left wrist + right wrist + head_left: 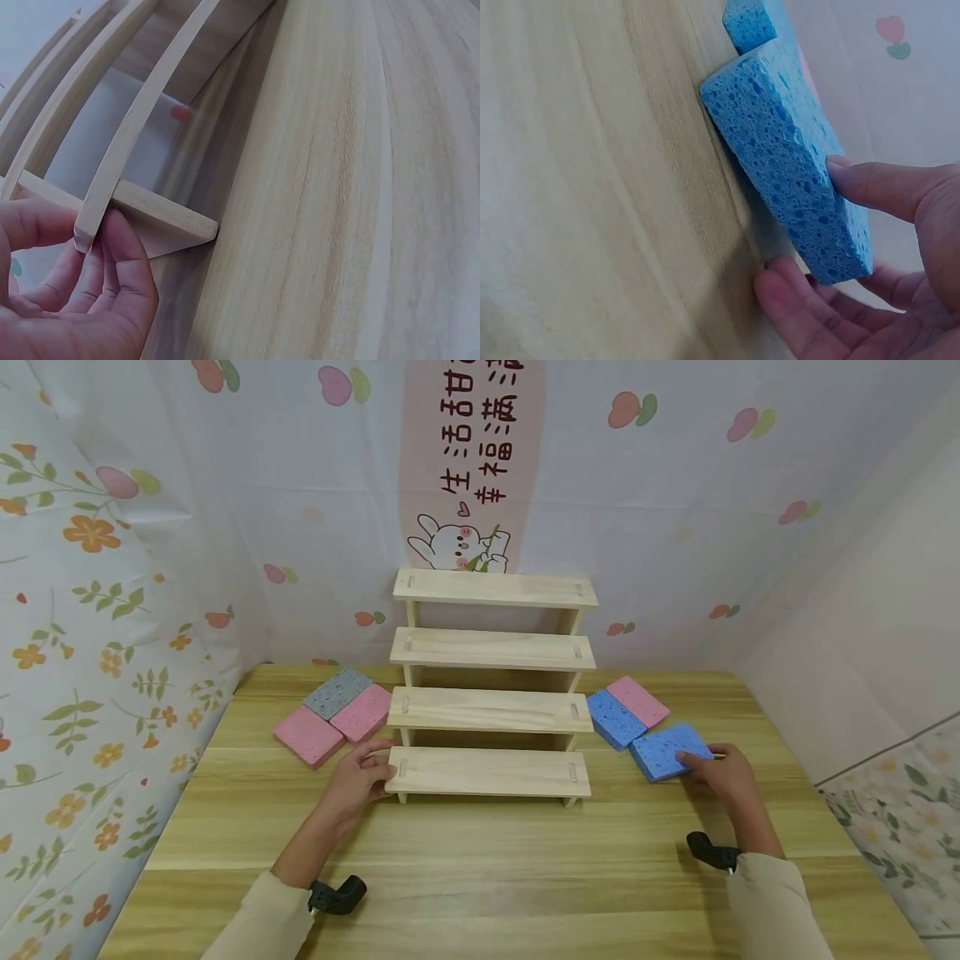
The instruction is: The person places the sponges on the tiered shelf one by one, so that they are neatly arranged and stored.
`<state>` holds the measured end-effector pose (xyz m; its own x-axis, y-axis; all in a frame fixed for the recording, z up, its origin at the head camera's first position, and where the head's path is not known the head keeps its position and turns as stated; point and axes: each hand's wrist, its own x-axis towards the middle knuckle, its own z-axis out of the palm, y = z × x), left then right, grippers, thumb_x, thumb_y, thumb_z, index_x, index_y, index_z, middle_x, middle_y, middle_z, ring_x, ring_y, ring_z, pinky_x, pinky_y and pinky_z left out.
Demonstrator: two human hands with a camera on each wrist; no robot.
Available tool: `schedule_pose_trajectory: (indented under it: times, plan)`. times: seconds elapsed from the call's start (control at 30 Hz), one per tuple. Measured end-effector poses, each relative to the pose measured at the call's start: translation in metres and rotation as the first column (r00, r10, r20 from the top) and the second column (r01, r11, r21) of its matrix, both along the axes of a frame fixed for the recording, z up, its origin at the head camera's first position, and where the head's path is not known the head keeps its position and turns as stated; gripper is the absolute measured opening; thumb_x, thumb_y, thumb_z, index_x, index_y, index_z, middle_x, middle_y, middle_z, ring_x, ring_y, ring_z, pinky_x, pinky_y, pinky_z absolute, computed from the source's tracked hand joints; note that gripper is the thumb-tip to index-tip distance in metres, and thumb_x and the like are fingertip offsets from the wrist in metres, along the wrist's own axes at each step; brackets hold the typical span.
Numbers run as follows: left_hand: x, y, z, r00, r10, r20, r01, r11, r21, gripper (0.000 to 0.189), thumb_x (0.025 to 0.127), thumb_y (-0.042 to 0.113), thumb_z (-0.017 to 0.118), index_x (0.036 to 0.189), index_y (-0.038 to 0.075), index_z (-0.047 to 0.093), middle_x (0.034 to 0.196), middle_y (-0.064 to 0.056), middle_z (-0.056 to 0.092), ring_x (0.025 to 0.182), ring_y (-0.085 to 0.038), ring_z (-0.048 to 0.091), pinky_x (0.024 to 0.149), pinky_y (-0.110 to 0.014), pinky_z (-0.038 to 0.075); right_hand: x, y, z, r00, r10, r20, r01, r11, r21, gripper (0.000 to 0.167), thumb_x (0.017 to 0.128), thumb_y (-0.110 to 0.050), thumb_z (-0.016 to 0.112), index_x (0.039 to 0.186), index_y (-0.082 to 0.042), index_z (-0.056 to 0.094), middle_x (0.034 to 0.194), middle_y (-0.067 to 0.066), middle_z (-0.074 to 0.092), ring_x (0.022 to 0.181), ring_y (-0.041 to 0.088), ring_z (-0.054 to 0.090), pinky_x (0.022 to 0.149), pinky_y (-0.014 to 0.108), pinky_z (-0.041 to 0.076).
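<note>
A light wooden stepped shelf (491, 710) with several tiers stands in the middle of the table. My left hand (362, 783) pinches the left end of its lowest board (127, 135), thumb on top and fingers underneath. On the right, my right hand (722, 774) holds a blue sponge (670, 752) by its right end, thumb on the top face and fingers below. In the right wrist view this sponge (780, 150) is tilted, its near end raised off the table. Its far end lies close to a second blue sponge (617, 720).
Beside that second sponge lies a pink sponge (638, 701). Left of the shelf lie a grey sponge (337, 692) and two pink sponges, one nearer me (308, 736) and one against the shelf (362, 713). A printed curtain (315, 527) hangs behind the wooden table (480, 877).
</note>
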<state>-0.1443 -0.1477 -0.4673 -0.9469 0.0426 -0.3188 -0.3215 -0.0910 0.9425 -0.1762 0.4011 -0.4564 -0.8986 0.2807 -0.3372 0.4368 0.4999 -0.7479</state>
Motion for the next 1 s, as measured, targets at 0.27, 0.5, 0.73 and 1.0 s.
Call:
schedule_pose_trajectory:
  times: [0.27, 0.5, 0.73, 1.0]
  plan:
    - [-0.002, 0.002, -0.002, 1.0, -0.002, 0.012, 0.001, 0.999, 0.04, 0.052, 0.09, -0.004, 0.055, 0.14, -0.003, 0.041, 0.09, -0.002, 0.06, 0.078, -0.013, 0.059, 0.063, -0.026, 0.049, 0.009, -0.002, -0.002, 0.994, -0.069, -0.087, 0.064, 0.996, -0.058, 0.076, 0.093, -0.035, 0.064, 0.14, 0.015, 0.03, 0.122, 0.027, 0.05, 0.077, 0.004, 0.066, 0.072, 0.024, 0.056]
    - [-0.001, 0.003, -0.004, 1.0, -0.017, 0.008, 0.016, 0.998, 0.053, 0.052, 0.091, -0.003, 0.054, 0.14, -0.004, 0.039, 0.092, -0.004, 0.06, 0.08, -0.014, 0.059, 0.063, -0.026, 0.049, 0.017, -0.003, 0.004, 0.98, -0.151, -0.126, 0.123, 0.97, -0.208, 0.072, 0.091, -0.03, 0.068, 0.139, 0.011, 0.033, 0.097, 0.001, 0.055, 0.072, 0.004, 0.067, 0.073, 0.028, 0.057]
    - [-0.002, 0.0, -0.004, 1.0, -0.007, 0.004, 0.006, 0.998, 0.056, 0.051, 0.09, -0.003, 0.054, 0.14, -0.002, 0.041, 0.094, -0.004, 0.061, 0.08, -0.014, 0.059, 0.063, -0.026, 0.049, 0.022, -0.006, 0.017, 0.969, -0.169, -0.18, 0.107, 0.944, -0.312, 0.064, 0.087, -0.033, 0.073, 0.134, -0.001, 0.042, 0.086, -0.008, 0.057, 0.071, 0.009, 0.069, 0.069, 0.024, 0.056]
    - [-0.003, -0.001, -0.005, 1.0, -0.013, 0.011, 0.012, 0.997, 0.082, 0.052, 0.09, -0.004, 0.053, 0.14, -0.004, 0.038, 0.092, -0.003, 0.06, 0.079, -0.014, 0.059, 0.062, -0.025, 0.048, 0.022, -0.011, 0.03, 0.953, -0.164, -0.254, 0.019, 0.87, -0.492, 0.064, 0.091, -0.022, 0.069, 0.144, -0.004, 0.038, 0.099, -0.006, 0.054, 0.075, 0.007, 0.066, 0.07, 0.023, 0.057]
